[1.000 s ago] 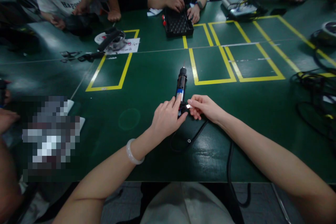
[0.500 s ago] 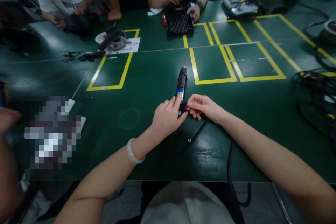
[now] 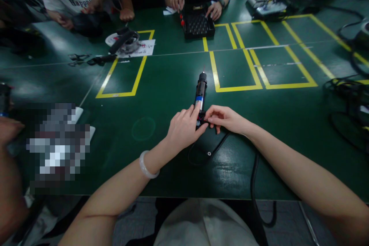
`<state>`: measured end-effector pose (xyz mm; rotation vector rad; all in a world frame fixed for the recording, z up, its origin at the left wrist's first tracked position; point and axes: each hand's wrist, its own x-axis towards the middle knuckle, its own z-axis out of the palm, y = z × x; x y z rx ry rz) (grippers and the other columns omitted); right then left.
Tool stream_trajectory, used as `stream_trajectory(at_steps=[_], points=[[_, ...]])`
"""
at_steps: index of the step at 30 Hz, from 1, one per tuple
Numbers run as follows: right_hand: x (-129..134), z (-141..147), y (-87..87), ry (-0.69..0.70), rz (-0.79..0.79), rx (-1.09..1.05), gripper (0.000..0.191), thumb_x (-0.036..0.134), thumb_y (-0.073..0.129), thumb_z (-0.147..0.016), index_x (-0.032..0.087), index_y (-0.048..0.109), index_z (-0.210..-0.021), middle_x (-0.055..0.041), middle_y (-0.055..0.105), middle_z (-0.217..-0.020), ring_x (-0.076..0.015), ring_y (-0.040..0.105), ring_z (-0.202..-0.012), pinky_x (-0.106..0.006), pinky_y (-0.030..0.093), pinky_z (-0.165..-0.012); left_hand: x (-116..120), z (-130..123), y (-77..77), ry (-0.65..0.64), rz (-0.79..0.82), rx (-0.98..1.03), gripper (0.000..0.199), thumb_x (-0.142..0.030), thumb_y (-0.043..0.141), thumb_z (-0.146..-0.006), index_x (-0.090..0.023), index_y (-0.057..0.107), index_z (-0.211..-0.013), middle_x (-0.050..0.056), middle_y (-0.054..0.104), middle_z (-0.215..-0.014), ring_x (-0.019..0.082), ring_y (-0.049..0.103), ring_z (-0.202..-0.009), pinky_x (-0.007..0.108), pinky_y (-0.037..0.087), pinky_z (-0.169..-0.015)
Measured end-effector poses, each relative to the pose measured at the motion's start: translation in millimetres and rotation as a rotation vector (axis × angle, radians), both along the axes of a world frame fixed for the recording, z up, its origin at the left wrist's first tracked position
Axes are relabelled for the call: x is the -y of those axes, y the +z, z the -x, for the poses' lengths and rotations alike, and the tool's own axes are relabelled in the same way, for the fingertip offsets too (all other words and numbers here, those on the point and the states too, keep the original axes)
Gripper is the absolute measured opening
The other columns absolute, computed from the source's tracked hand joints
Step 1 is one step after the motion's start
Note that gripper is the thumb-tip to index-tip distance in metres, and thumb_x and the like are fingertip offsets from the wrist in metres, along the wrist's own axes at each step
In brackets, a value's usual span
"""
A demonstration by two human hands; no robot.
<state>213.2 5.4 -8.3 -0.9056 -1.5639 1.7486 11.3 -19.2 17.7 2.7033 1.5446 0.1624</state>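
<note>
An electric screwdriver (image 3: 201, 89), with a black nose, a thin bit, a blue band and a silver section, lies on the green table pointing away from me. My left hand (image 3: 183, 127) holds its rear part, index finger laid along the silver section and thumb near the back end. At that back end, small red and dark parts show between the hands. My right hand (image 3: 222, 118) is closed there in a pinch; what its fingertips hold is too small to make out. A black cable (image 3: 221, 143) runs below the hands, with a small pale ring (image 3: 209, 153) beside it.
Across the table (image 3: 173, 80), a person handles a black tray (image 3: 198, 25). Yellow tape outlines (image 3: 239, 89) mark the surface. Black cables (image 3: 346, 96) pile up at right. A dark-handled tool (image 3: 125, 42) lies on paper at far left; a co-worker's hand (image 3: 10, 128) is at left.
My right fingers have closed in more tightly at the screwdriver's back end, and less red shows there. My left hand keeps its hold. Across the table, the person's hand moved to the tray's left side.
</note>
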Motion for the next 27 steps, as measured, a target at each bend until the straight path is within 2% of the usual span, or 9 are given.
stream_trajectory(at_steps=[3,6,13,17,20,23,27], points=[[0.1,0.7,-3.4,-0.044,0.007,-0.006,0.034,0.035,0.077,-0.079,0.017,0.054,-0.097,0.0028,0.059,-0.076,-0.0089,0.060,-0.058,-0.017,0.052,-0.040,0.1,-0.2,0.3,-0.002,0.000,-0.003,0.069,-0.053,0.039,-0.098,-0.011,0.033,-0.153,0.016,0.056,-0.139,0.028,0.058,-0.112,0.039,0.045,-0.092],[-0.8,0.1,-6.0,-0.067,0.002,0.050,0.034,0.036,0.077,-0.078,0.016,0.054,-0.094,0.0033,0.059,-0.070,-0.0095,0.060,-0.055,-0.017,0.050,-0.037,0.1,-0.2,0.5,-0.005,-0.006,-0.002,0.070,-0.053,0.039,-0.098,-0.011,0.032,-0.154,0.017,0.056,-0.139,0.028,0.057,-0.112,0.038,0.045,-0.092],[-0.6,0.0,-4.0,-0.103,-0.124,0.184,0.029,0.039,0.074,-0.081,0.016,0.057,-0.086,0.0067,0.053,-0.059,-0.0050,0.045,-0.040,-0.017,0.037,-0.033,-0.1,-0.9,0.5,0.004,-0.003,-0.004,0.070,-0.053,0.040,-0.098,-0.011,0.032,-0.153,0.016,0.056,-0.139,0.028,0.057,-0.112,0.039,0.045,-0.092],[1.5,4.8,-3.2,-0.103,-0.100,0.165,0.026,0.035,0.070,-0.083,0.018,0.053,-0.093,0.0065,0.053,-0.062,-0.0071,0.048,-0.045,-0.018,0.039,-0.038,0.0,-1.7,0.4,0.006,-0.003,-0.007,0.070,-0.052,0.043,-0.097,-0.010,0.034,-0.152,0.016,0.057,-0.138,0.028,0.058,-0.111,0.038,0.045,-0.092],[2.8,7.3,-4.3,-0.098,-0.160,0.167,0.021,0.028,0.065,-0.085,0.019,0.052,-0.098,0.0062,0.054,-0.065,-0.0083,0.052,-0.052,-0.018,0.041,-0.043,0.4,-2.2,0.1,0.008,-0.013,-0.004,0.070,-0.053,0.042,-0.098,-0.011,0.034,-0.152,0.016,0.057,-0.138,0.028,0.058,-0.110,0.039,0.045,-0.092],[3.4,6.9,-5.4,-0.094,-0.211,0.173,0.018,0.020,0.057,-0.086,0.020,0.051,-0.103,0.0060,0.054,-0.069,-0.0088,0.053,-0.056,-0.018,0.042,-0.047,1.4,-2.5,0.4,0.006,-0.018,0.000,0.066,-0.056,0.040,-0.098,-0.017,0.038,-0.151,0.014,0.057,-0.136,0.027,0.058,-0.109,0.038,0.045,-0.090],[3.9,5.4,-5.7,-0.097,-0.216,0.171,0.023,0.013,0.049,-0.085,0.020,0.049,-0.107,0.0059,0.055,-0.071,-0.0084,0.054,-0.055,-0.018,0.043,-0.048,2.3,-3.6,2.5,0.017,-0.014,-0.004,0.059,-0.059,0.034,-0.099,-0.026,0.047,-0.146,0.011,0.058,-0.134,0.027,0.057,-0.106,0.038,0.044,-0.088]])
